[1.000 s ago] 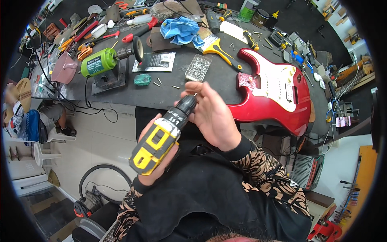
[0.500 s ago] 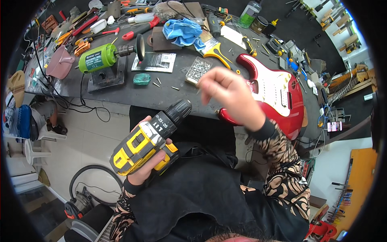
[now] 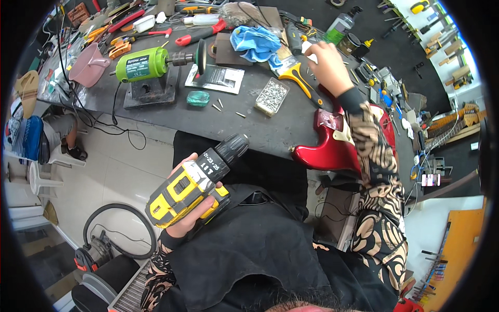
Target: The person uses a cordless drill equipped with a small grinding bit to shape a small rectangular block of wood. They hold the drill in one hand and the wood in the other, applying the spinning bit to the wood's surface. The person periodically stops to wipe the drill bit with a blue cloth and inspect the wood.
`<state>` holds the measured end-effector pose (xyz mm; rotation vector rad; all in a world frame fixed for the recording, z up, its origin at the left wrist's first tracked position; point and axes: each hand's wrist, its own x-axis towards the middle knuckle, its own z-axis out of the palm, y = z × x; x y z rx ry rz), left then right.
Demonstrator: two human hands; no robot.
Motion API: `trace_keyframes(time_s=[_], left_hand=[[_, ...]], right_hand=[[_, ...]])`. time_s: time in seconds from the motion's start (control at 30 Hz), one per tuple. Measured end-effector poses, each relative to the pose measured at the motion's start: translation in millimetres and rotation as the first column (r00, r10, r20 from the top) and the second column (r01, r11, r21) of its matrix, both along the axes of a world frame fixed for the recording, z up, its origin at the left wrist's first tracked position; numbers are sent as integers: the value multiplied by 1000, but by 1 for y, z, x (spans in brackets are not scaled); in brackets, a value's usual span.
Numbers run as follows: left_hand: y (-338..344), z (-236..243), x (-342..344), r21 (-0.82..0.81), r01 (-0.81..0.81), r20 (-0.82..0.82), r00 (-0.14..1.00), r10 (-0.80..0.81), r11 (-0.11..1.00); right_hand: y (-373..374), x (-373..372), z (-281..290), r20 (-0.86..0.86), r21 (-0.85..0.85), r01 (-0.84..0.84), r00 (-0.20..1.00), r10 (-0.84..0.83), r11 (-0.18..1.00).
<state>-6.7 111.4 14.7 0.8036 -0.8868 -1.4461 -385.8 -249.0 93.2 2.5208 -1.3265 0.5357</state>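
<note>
My left hand point(image 3: 188, 224) grips a yellow and black cordless drill point(image 3: 183, 188), whose black chuck point(image 3: 232, 148) points up and right toward the bench edge. My right hand point(image 3: 331, 66) reaches across the bench, its fingers curled down near a white sheet, the yellow-handled scraper or brush point(image 3: 300, 80) and a grey-handled tool point(image 3: 293, 39). What its fingertips hold, if anything, is hidden. Below the right forearm lies a red electric guitar body point(image 3: 325, 148), partly covered by the sleeve. A clear box of small screws point(image 3: 272, 96) sits left of the guitar.
On the bench stand a green bench grinder point(image 3: 140, 66), a pink bucket point(image 3: 89, 66), a blue cloth point(image 3: 254, 44) and a green lump point(image 3: 198, 98) beside loose metal pieces. A bottle point(image 3: 340, 27) and jars are at the back. A vacuum hose point(image 3: 119, 207) lies on the floor; another person sits at left.
My right hand has moved from beside the screw box up and away to the back of the bench. The drill stays in my left hand, nearly still. The view has shifted slightly.
</note>
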Motion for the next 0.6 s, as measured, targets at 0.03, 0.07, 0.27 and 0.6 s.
trace_keyframes(time_s=[0.03, 0.07, 0.27, 0.6], left_hand=[[1, 0, 2, 15, -23, -7, 1000, 23, 1000], [-1, -3, 4, 13, -50, -13, 999, 50, 999], [-11, -1, 9, -5, -188, 2, 982, 188, 982], [-7, -8, 22, -36, -189, -58, 981, 187, 981]], right_hand=[[22, 29, 14, 71, -89, -51, 996, 58, 995], [49, 51, 22, 137, -71, -158, 977, 166, 985], [169, 158, -2, -202, 11, -195, 960, 193, 981], [171, 167, -23, -41, 38, -138, 989, 140, 990]])
